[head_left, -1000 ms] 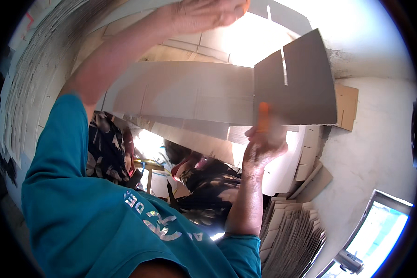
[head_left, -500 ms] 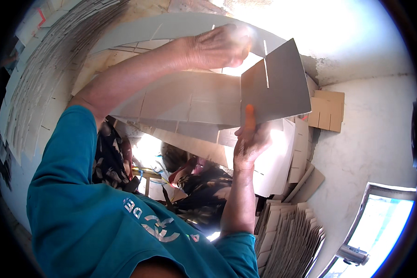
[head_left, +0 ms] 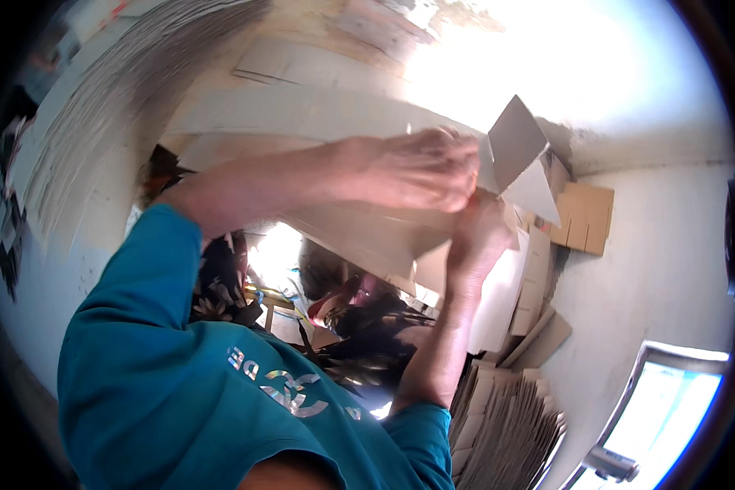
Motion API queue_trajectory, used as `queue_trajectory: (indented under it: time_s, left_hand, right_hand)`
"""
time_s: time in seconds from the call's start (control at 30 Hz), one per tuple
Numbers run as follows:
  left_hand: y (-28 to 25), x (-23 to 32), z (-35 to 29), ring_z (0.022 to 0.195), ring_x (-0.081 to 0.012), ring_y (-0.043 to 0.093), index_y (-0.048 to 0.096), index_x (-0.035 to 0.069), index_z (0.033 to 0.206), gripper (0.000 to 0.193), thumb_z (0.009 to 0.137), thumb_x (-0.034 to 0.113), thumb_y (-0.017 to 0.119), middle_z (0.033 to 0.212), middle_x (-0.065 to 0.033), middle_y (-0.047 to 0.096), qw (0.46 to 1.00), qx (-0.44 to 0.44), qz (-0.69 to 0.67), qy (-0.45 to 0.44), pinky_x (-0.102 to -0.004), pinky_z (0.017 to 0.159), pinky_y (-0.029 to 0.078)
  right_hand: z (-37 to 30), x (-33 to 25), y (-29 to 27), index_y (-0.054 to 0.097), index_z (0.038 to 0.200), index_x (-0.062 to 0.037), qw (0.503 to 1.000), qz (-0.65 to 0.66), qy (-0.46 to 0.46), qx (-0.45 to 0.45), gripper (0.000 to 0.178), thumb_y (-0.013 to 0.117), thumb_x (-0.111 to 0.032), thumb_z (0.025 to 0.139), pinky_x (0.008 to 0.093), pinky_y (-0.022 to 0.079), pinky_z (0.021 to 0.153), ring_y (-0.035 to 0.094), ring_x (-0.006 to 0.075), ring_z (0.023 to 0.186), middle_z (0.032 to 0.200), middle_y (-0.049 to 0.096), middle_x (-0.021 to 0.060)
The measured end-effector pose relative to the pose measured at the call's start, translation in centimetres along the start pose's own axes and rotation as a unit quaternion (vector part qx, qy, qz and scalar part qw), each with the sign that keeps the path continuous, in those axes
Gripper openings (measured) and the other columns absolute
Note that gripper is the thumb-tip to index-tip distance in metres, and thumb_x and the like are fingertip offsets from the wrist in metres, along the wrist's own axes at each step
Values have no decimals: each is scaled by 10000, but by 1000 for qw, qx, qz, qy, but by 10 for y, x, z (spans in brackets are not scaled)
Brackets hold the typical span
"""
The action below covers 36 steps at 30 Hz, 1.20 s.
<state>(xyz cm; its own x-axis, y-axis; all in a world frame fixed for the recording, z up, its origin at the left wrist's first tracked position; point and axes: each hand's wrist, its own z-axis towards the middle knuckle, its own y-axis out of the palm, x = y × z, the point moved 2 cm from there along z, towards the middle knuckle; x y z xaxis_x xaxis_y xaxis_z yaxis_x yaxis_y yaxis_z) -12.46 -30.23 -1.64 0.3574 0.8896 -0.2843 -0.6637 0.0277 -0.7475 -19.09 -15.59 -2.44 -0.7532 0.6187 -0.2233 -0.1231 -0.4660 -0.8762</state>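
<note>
Ahead of a teal shirt (head_left: 196,400), left hand (head_left: 429,171) with fingers curled, and right hand (head_left: 483,233), close together near the right end of a long cardboard strip (head_left: 327,110). Cannot tell either grip's hold, with fingertips hidden. Just past both, a raised grey flap (head_left: 517,143). Farther, stacked cardboard (head_left: 510,433) beside a pale wall (head_left: 661,269).

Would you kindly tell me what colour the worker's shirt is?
The shirt is teal with silvery print, shown in the head view.
</note>
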Motion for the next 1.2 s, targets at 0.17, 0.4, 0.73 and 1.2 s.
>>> queue_trajectory:
  time_s: [0.17, 0.4, 0.73, 1.2]
  left_hand:
    - [-1, -10, -28, 609, -214, 536, 475, 19, 517, 212, 625, 33, 657, 551, -92, 468, 980, 77, -122, -141, -315, 489, 476]
    - [52, -35, -86, 760, -326, 614, 577, -9, 711, 128, 700, 85, 663, 733, -163, 601, 929, -71, -198, -304, -405, 686, 505]
    - [9, -47, -184, 975, -324, 535, 584, 19, 873, 264, 680, 178, 668, 932, -149, 581, 889, -182, -179, -380, -415, 841, 425]
    - [-22, -42, -177, 1059, -339, 528, 570, -28, 1122, 373, 778, 89, 658, 1109, -194, 585, 868, -171, -114, -452, -383, 902, 419]
  right_hand:
    - [38, -15, 11, 599, 775, 45, 980, -63, -22, -187, 137, 502, -51, 789, 470, 473, 659, 620, 391, 750, 781, 627, 239]
    - [54, -16, 73, 617, 779, 35, 949, 55, -12, -311, 127, 537, -63, 761, 377, 500, 580, 639, 302, 652, 750, 627, 197]
    - [33, 74, 22, 620, 923, -20, 963, 183, 156, -123, 135, 637, -62, 796, 282, 472, 437, 631, 157, 560, 801, 668, 99]
    - [-148, 177, 13, 395, 1296, 62, 909, -203, 247, -268, 950, 704, -571, 658, 464, 442, 904, 464, 355, 1176, 1265, 487, 211]
